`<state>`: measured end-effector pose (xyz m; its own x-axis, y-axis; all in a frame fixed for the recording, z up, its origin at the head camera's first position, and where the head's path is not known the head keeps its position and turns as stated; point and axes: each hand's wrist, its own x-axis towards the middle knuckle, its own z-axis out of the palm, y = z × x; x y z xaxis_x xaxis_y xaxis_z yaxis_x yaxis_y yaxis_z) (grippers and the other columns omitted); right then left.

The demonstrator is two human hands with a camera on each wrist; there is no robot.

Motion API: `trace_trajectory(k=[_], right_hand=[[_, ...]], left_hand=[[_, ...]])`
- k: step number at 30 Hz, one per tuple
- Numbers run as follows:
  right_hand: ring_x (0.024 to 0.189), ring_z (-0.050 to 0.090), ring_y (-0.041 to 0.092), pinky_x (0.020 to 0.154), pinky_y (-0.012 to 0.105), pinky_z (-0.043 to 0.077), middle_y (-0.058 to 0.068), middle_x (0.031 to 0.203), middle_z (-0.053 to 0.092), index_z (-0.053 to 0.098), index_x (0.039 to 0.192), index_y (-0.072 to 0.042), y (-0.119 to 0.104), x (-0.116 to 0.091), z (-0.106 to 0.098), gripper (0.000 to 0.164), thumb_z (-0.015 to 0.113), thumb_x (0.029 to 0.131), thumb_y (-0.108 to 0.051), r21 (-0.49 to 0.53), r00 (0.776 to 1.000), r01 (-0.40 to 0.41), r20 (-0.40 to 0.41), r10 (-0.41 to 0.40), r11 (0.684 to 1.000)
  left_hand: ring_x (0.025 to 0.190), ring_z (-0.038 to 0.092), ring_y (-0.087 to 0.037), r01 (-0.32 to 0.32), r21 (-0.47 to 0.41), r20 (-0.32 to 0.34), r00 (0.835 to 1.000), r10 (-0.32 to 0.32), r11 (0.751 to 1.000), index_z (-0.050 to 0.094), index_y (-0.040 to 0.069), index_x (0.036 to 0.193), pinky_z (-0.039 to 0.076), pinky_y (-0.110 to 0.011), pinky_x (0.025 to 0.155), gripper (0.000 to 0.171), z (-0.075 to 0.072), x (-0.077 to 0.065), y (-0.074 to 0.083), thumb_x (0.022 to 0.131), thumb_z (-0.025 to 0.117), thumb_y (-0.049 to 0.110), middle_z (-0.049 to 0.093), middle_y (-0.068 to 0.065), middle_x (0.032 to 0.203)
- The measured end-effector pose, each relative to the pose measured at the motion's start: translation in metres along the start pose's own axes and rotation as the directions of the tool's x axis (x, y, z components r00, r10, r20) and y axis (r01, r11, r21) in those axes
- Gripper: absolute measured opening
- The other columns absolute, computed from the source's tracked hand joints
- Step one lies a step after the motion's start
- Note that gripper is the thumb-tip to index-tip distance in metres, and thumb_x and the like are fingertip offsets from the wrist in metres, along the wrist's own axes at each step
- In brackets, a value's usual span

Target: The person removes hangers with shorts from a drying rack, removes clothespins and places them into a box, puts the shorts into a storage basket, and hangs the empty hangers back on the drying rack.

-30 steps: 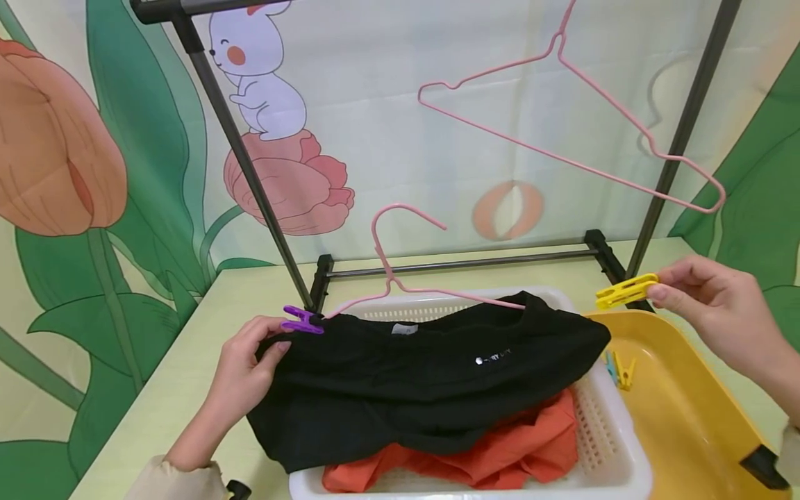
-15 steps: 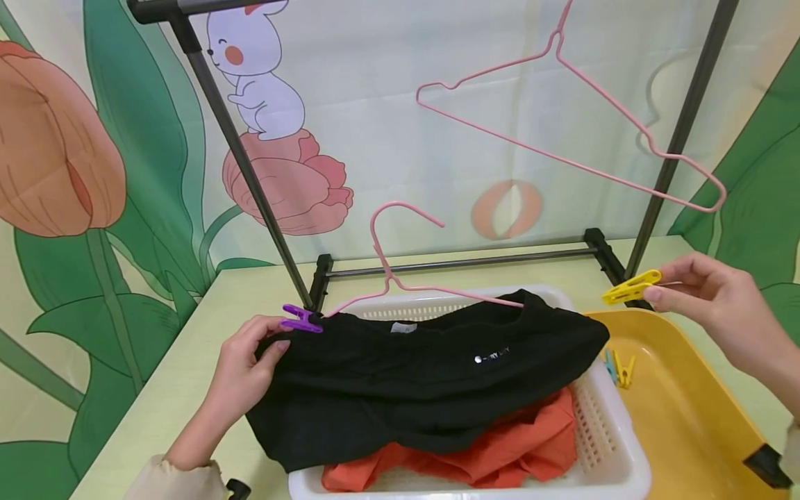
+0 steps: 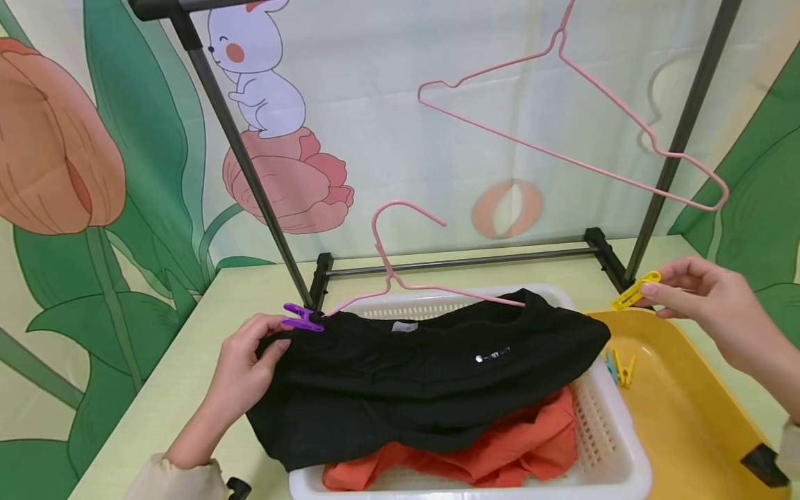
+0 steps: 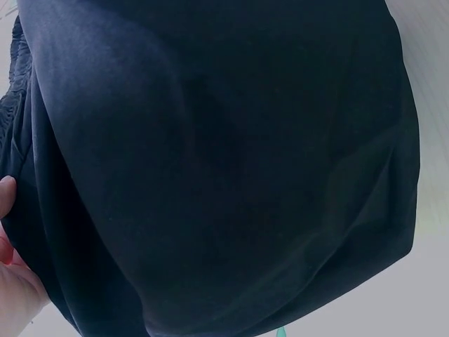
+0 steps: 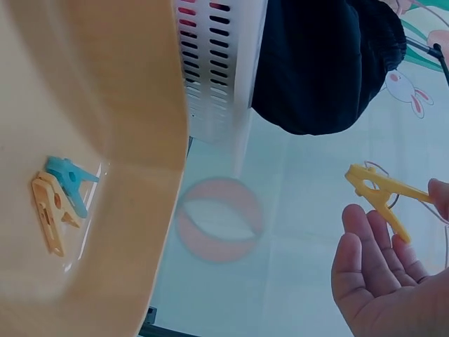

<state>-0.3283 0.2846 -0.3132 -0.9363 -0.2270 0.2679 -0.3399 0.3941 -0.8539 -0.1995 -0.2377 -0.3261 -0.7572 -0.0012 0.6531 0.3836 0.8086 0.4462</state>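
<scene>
My left hand (image 3: 240,361) pinches the left end of the waistband of black shorts (image 3: 400,389) between thumb and fingers. Right beside those fingers, a purple clothespin (image 3: 302,317) is clipped where the waistband meets a pink hanger (image 3: 385,260). The hanger's hook stands up above the shorts, and its lower part is hidden inside them. Off to the right, my right hand (image 3: 712,298) holds a yellow clothespin (image 3: 634,292) by its handle end, with its nose pointing down and left. In the right wrist view that clothespin (image 5: 382,189) sits between thumb and fingertips, apart from the shorts.
Under the shorts stands a white basket (image 3: 615,444) with orange cloth (image 3: 525,451) in it. A yellow tub (image 3: 681,410) at its right contains a yellow clothespin (image 3: 625,369) and a blue one (image 3: 610,364). Another pink hanger (image 3: 561,31) hangs from the black rack (image 3: 244,156).
The yellow clothespin in my right hand has shifted slightly right and turned so its nose points more downward. My left hand and the shorts have stayed in place.
</scene>
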Motion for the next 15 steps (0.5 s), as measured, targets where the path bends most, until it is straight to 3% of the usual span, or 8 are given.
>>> trace_trajectory(k=[5,10,15], right_hand=[[0.078,0.066,0.011,0.062,0.028,0.051,-0.008,0.085,0.066,0.048,0.097,-0.010,0.023,0.008,-0.001,0.025,0.060,0.083,-0.028,-0.037,0.998,-0.061,0.000,0.061,0.997],[0.075,0.066,0.016,0.061,0.029,0.052,-0.003,0.084,0.066,0.046,0.099,-0.007,0.038,0.014,-0.002,0.029,0.060,0.083,-0.027,-0.011,0.995,-0.094,0.034,0.095,0.995],[0.075,0.066,0.024,0.061,0.033,0.053,0.000,0.084,0.066,0.045,0.101,-0.010,0.072,0.023,-0.002,0.039,0.061,0.080,-0.039,-0.032,0.990,-0.138,0.018,0.139,0.990]], left_hand=[[0.083,0.053,-0.010,-0.005,0.003,0.000,1.000,0.005,1.000,0.060,0.000,0.091,0.033,0.000,0.079,0.023,0.000,0.000,0.000,0.072,0.060,-0.014,0.062,-0.009,0.086],[0.083,0.053,-0.012,0.004,0.005,0.006,1.000,-0.004,1.000,0.060,0.000,0.091,0.032,0.001,0.079,0.023,0.000,0.000,0.000,0.073,0.060,-0.014,0.062,-0.009,0.087],[0.082,0.053,-0.010,0.002,0.004,0.005,1.000,-0.002,1.000,0.060,0.000,0.091,0.032,0.001,0.079,0.023,0.000,0.000,0.000,0.073,0.060,-0.014,0.061,-0.009,0.086]])
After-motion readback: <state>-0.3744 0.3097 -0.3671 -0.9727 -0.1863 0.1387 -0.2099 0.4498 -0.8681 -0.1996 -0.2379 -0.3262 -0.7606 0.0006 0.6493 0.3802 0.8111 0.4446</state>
